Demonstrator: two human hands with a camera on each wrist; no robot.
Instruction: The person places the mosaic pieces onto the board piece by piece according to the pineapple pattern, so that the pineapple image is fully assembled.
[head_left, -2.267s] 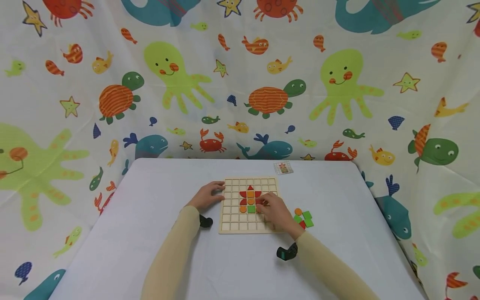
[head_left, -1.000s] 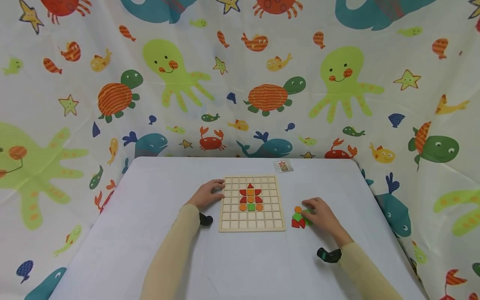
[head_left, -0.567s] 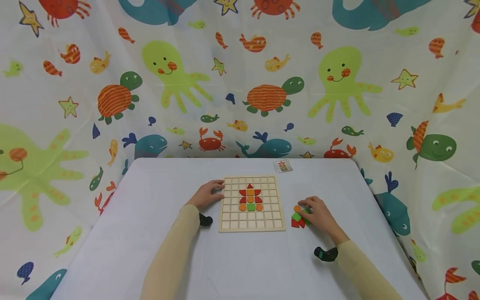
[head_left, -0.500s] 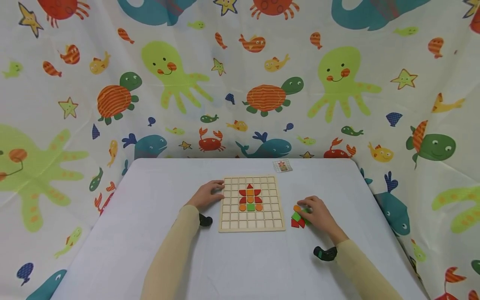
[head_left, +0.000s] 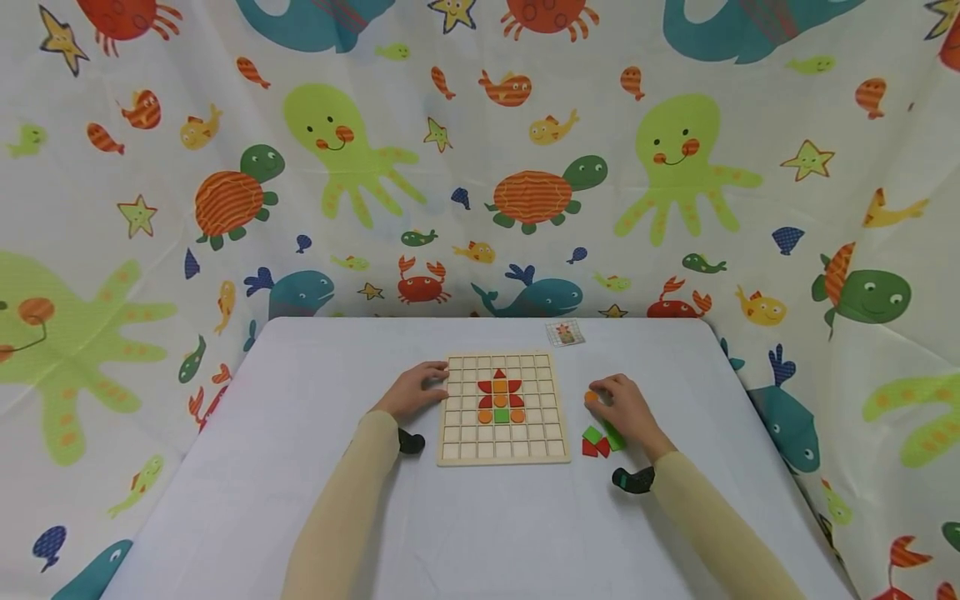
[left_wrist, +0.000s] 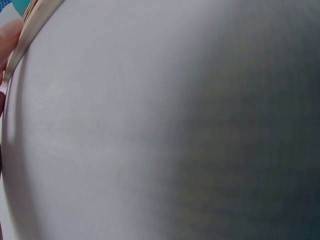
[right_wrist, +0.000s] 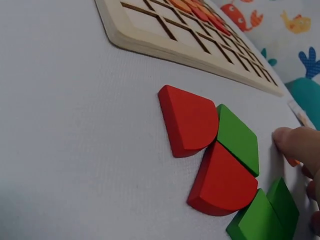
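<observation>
A wooden grid board [head_left: 465, 451] lies mid-table, its cells bearing a figure of red, orange and green blocks [head_left: 500, 400]. My left hand [head_left: 411, 392] rests at the board's left edge, thumb and fingertips touching the rim; the left wrist view catches the thumb [left_wrist: 9, 37] against that edge. To the board's right, my right hand [head_left: 626, 408] pinches an orange round block [head_left: 591, 397], mostly hidden by the thumb in the right wrist view. Close below that hand are two red rounded blocks [right_wrist: 190, 122], a green square block [right_wrist: 239, 140] and more green blocks [right_wrist: 260, 220].
A small picture card [head_left: 565, 332] lies near the table's back edge, beyond the board. White cloth covers the table [head_left: 300, 467]. A curtain printed with sea animals [head_left: 450, 167] hangs behind and at both sides.
My right hand left the board for the loose blocks on the right, then drew the orange round block away from the group toward the back. My left hand stays at the board's edge.
</observation>
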